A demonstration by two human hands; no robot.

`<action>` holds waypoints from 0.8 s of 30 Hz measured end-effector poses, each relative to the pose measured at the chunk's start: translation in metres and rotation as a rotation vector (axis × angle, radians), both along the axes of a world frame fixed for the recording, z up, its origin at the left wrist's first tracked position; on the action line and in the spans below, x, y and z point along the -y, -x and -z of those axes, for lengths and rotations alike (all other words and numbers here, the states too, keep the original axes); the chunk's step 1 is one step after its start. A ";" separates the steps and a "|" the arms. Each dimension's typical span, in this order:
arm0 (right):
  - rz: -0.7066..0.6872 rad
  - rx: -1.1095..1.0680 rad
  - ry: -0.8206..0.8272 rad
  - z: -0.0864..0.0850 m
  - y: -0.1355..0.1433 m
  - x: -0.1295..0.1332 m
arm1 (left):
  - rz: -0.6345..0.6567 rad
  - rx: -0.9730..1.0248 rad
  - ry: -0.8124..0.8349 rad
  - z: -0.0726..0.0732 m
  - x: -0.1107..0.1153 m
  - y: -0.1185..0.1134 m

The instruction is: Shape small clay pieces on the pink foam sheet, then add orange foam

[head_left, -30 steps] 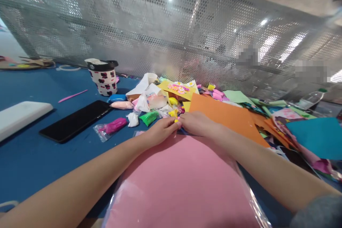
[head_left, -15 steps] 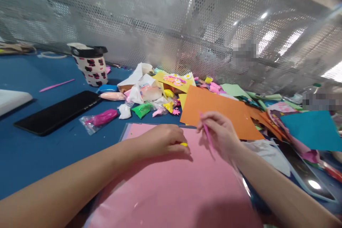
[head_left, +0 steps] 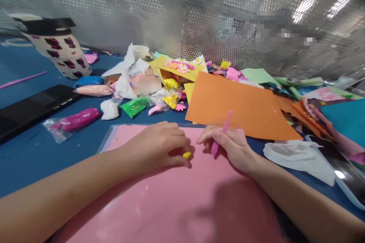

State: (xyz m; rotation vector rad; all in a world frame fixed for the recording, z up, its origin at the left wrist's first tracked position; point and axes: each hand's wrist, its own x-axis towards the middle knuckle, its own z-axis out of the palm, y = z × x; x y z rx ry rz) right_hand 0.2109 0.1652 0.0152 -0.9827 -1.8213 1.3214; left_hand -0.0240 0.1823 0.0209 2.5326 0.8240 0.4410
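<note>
My left hand (head_left: pixel 159 146) is closed over the pink sheet, with a small yellow piece of clay (head_left: pixel 187 155) showing between its thumb and fingers. To its right, my right hand (head_left: pixel 232 146) grips a pink plastic modelling tool (head_left: pixel 216 146). The tool's thin end points up and away, and its broader blade hangs down beneath the fingers. Both hands are near the far edge of the pink sheet (head_left: pixel 159 205), which lies inside a clear plastic cover. A gap separates the tool from the yellow piece.
Beyond the sheet lie orange paper (head_left: pixel 236 106), a green clay packet (head_left: pixel 135 106), a magenta clay packet (head_left: pixel 81 119) and crumpled wrappings. A patterned cup (head_left: pixel 64 53) stands left, behind a black flat object (head_left: pixel 34 106). White tissue (head_left: pixel 296 157) and a phone (head_left: pixel 342 171) lie right; perforated metal rises behind.
The view has shifted closer to the table. My right hand has turned the modelling tool, so its blade now shows below the fingers. My left hand still holds the yellow piece.
</note>
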 end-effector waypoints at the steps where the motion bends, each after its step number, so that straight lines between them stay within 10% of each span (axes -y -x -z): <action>1: -0.019 0.027 -0.009 -0.002 0.000 0.001 | 0.014 -0.005 -0.045 0.002 -0.001 0.000; 12: -0.015 -0.077 0.159 -0.004 0.010 0.000 | 0.072 0.018 0.001 0.008 0.000 0.004; 24: -0.102 0.064 -0.078 -0.004 0.008 0.003 | 0.076 0.037 0.191 0.008 -0.007 0.008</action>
